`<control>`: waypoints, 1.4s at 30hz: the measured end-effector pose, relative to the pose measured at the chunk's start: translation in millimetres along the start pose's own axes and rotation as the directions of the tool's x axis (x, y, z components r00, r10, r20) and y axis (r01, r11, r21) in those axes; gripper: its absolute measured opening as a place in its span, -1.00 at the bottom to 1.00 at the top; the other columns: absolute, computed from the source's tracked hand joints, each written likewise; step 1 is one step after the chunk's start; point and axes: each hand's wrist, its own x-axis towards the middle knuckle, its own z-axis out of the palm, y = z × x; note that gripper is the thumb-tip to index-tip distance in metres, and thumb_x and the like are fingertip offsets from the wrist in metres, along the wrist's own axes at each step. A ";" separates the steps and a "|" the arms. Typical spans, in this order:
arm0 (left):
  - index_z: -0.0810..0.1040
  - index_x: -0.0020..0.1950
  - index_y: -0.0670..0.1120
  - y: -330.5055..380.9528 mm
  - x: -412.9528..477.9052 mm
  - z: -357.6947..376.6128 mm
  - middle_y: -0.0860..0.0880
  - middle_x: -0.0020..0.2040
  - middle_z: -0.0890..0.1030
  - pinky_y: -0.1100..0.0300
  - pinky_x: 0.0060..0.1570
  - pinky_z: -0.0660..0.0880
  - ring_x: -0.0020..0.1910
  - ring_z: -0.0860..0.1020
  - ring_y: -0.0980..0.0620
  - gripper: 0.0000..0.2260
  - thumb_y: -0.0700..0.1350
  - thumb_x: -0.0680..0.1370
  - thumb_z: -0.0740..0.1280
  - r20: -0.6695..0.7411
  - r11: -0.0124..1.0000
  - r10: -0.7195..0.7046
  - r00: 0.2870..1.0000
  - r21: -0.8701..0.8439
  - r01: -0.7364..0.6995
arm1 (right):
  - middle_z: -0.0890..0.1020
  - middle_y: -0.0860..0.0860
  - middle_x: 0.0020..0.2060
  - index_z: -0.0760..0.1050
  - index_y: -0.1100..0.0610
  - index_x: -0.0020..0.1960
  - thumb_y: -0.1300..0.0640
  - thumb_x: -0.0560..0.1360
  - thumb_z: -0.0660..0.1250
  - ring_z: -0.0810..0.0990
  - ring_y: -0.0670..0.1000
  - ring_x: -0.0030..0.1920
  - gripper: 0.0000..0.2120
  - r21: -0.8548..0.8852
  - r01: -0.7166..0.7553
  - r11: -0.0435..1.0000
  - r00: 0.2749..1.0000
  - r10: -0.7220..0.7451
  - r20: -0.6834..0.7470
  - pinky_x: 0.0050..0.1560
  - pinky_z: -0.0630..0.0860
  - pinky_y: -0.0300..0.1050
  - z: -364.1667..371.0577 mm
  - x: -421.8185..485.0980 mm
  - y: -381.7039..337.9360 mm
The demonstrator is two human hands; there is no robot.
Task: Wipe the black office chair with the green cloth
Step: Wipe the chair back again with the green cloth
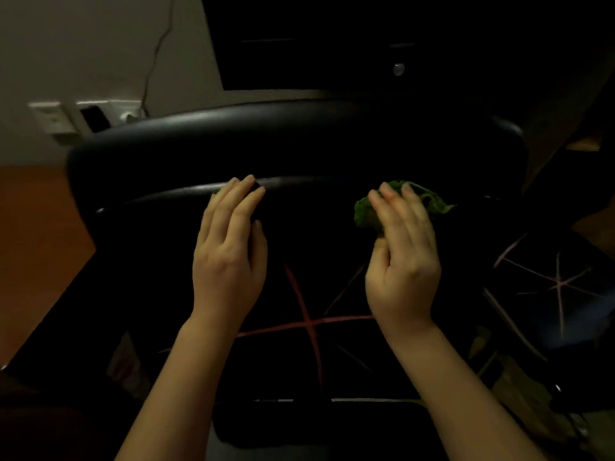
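— Status of the work?

— The room is dim. The black office chair with a smooth, glossy padded back (266, 128) stands in front of the person, seen from above. The right hand (404, 247) is closed around a crumpled green cloth (366, 209), bunched under the fingers, and presses it against the dark curved edge just below the chair's top roll, on the right side.

— And the other hand?

— The left hand (229, 241) holds nothing; its fingers lie loosely together and rest on the same edge, to the left of the cloth and apart from it. I judge it steadies the chair.

— Which step, then?

— Wiping appears under way along that upper edge. How much has been covered cannot be told in this light.

— Next move?

— In my judgement, a sideways stroke along the rim, cloth kept flat to the surface, with the left hand bracing so the chair does not swivel.
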 end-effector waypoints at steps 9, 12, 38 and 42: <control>0.49 0.33 -0.30 -69.9 -37.9 -66.1 -0.22 0.36 0.47 -0.08 0.42 0.31 0.41 0.37 -0.17 -0.69 -0.33 0.59 0.24 -0.050 0.965 -0.215 0.975 0.140 0.220 | 0.52 0.16 0.30 0.50 0.31 0.30 0.46 0.51 0.11 0.37 0.17 0.41 -0.59 0.093 0.138 0.986 0.982 -0.149 0.120 0.43 0.32 0.09 65.3 -13.3 -80.3; 0.48 0.33 -0.28 -83.8 -50.8 -80.6 -0.21 0.36 0.46 0.05 0.46 0.25 0.41 0.36 -0.16 -0.68 -0.30 0.58 0.24 -0.062 0.945 -0.281 0.958 0.155 0.287 | 0.52 0.15 0.30 0.51 0.30 0.29 0.43 0.51 0.09 0.37 0.15 0.41 -0.59 0.150 0.191 0.970 0.962 -0.216 0.166 0.44 0.30 0.07 84.3 -23.2 -103.7; 0.47 0.35 -0.25 -71.9 -66.6 -99.2 -0.18 0.33 0.50 0.18 0.42 0.27 0.34 0.42 -0.11 -0.66 -0.26 0.58 0.15 -0.012 0.916 -0.356 0.934 0.192 0.352 | 0.58 0.10 0.25 0.59 0.24 0.21 0.35 0.47 0.17 0.49 0.11 0.33 -0.63 0.343 0.414 0.843 0.742 -0.531 0.409 0.31 0.44 0.03 94.3 -43.1 -127.5; 0.48 0.34 -0.28 -40.0 -53.2 -69.7 -0.20 0.35 0.49 0.03 0.41 0.32 0.37 0.42 -0.16 -0.65 -0.40 0.55 0.22 0.024 0.948 -0.275 0.961 0.173 0.267 | 0.59 0.11 0.23 0.59 0.26 0.21 0.41 0.46 0.17 0.50 0.13 0.32 -0.61 0.247 0.381 0.891 0.833 -0.447 0.326 0.33 0.43 0.05 63.2 -17.1 -81.5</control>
